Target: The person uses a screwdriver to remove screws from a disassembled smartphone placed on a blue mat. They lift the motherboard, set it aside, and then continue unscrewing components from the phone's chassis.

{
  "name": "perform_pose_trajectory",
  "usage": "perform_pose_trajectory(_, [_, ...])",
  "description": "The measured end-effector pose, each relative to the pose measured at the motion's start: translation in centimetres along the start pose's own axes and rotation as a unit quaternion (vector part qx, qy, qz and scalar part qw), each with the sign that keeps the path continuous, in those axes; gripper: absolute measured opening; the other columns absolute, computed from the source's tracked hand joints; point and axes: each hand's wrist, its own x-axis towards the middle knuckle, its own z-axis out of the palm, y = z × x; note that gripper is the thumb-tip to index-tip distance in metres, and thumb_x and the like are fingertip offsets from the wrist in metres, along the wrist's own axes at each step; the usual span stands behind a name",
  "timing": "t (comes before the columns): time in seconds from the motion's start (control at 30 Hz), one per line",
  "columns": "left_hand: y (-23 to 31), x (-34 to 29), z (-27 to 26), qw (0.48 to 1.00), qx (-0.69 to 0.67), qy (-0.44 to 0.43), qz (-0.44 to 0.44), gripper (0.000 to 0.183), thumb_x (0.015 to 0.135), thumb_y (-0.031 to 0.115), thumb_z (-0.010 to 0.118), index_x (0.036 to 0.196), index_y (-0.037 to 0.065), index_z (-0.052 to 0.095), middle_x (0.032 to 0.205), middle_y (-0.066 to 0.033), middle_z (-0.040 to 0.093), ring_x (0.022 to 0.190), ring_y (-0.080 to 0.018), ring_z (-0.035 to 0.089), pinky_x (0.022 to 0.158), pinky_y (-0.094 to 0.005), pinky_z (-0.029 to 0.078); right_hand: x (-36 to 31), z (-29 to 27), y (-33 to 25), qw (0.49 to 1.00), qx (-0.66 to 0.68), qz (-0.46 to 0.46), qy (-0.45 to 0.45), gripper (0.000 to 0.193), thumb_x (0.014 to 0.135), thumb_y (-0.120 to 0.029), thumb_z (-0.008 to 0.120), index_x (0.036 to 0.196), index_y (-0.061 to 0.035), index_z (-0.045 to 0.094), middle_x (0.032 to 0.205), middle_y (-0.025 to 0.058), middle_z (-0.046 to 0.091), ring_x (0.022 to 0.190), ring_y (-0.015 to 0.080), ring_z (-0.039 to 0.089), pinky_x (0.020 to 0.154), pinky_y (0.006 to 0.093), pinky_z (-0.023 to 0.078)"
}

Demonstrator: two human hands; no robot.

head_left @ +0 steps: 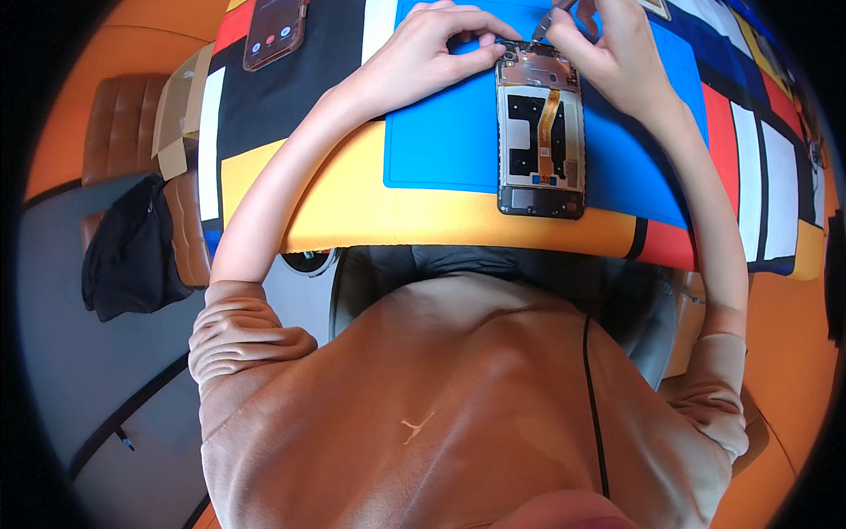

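An opened smartphone (518, 189) lies with its inside facing up, partly on a blue mat (441, 145), its lower end over a yellow band of the tablecloth. An orange ribbon cable (547, 132) runs down its middle, below a copper-coloured shield plate (539, 69). My left hand (432, 48) is closed, with thumb and forefinger gripping the phone's upper left corner. My right hand (611, 63) pinches slim grey tweezers (544, 25), their tip down at the phone's top edge. Fingers partly hide that edge, so I cannot see what the tip touches.
Another phone (276, 31) in a case, its screen lit, lies at the far left of the colour-blocked tablecloth (352, 220). Beyond the table's left side are an open cardboard box (181, 115), a brown seat (123, 123) and a black cloth (132, 251).
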Motion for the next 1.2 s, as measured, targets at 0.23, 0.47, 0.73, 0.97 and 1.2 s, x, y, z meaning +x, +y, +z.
perform_pose_trajectory(0.23, [-0.1, 0.1, 0.2, 1.000, -0.029, 0.006, -0.003, 0.027, 0.100, 0.021, 0.062, 0.122, 0.005, 0.069, 0.110, -0.0163, 0.072, 0.103, -0.0250, 0.068, 0.094, -0.0344, 0.052, 0.1, 0.8, 1.3, 0.997, -0.011, -0.069, 0.041, 0.026, 0.084, 0.001, 0.059, 0.102, -0.0061, 0.043, 0.099, 0.0063, 0.059, 0.061, 0.0083, 0.047, 0.057, 0.0239, 0.040])
perform_pose_trajectory(0.47, [-0.3, 0.1, 0.1, 1.000, -0.010, -0.001, 0.003, 0.027, 0.099, 0.018, 0.063, 0.121, 0.004, 0.069, 0.110, -0.0172, 0.072, 0.103, -0.0253, 0.068, 0.094, -0.0341, 0.052, -0.2, -0.1, 0.6, 0.999, 0.040, -0.012, 0.013, 0.027, 0.084, 0.002, 0.058, 0.104, -0.0068, 0.042, 0.103, 0.0053, 0.060, 0.064, 0.0050, 0.046, 0.057, 0.0209, 0.039])
perform_pose_trajectory(0.73, [-0.3, 0.2, 0.1, 0.999, -0.012, 0.015, -0.044, 0.024, 0.095, 0.020, 0.069, 0.113, 0.003, 0.072, 0.096, -0.0114, 0.071, 0.090, -0.0192, 0.066, 0.085, -0.0314, 0.053, -0.1, 0.9, 1.1, 0.976, 0.204, 0.021, 0.079, 0.028, 0.086, 0.001, 0.056, 0.104, -0.0095, 0.037, 0.105, 0.0076, 0.058, 0.075, 0.0045, 0.048, 0.064, 0.0193, 0.041])
perform_pose_trajectory(0.97, [0.2, 0.2, 0.0, 0.999, -0.015, 0.035, -0.029, 0.023, 0.091, 0.020, 0.076, 0.106, 0.004, 0.073, 0.087, -0.0054, 0.069, 0.083, -0.0139, 0.065, 0.079, -0.0280, 0.052, 0.0, 1.2, 1.1, 0.980, 0.179, 0.002, 0.092, 0.028, 0.086, -0.001, 0.056, 0.104, -0.0093, 0.037, 0.105, 0.0069, 0.059, 0.074, 0.0044, 0.048, 0.063, 0.0185, 0.040])
perform_pose_trajectory(1.2, [-0.3, 0.1, 0.3, 0.998, -0.043, 0.035, -0.025, 0.023, 0.092, 0.019, 0.075, 0.108, 0.003, 0.072, 0.090, -0.0064, 0.069, 0.085, -0.0146, 0.064, 0.079, -0.0285, 0.053, -0.3, 0.8, 0.7, 0.996, 0.062, 0.007, 0.064, 0.025, 0.085, -0.001, 0.057, 0.101, -0.0073, 0.038, 0.102, 0.0061, 0.061, 0.067, 0.0026, 0.044, 0.057, 0.0191, 0.037])
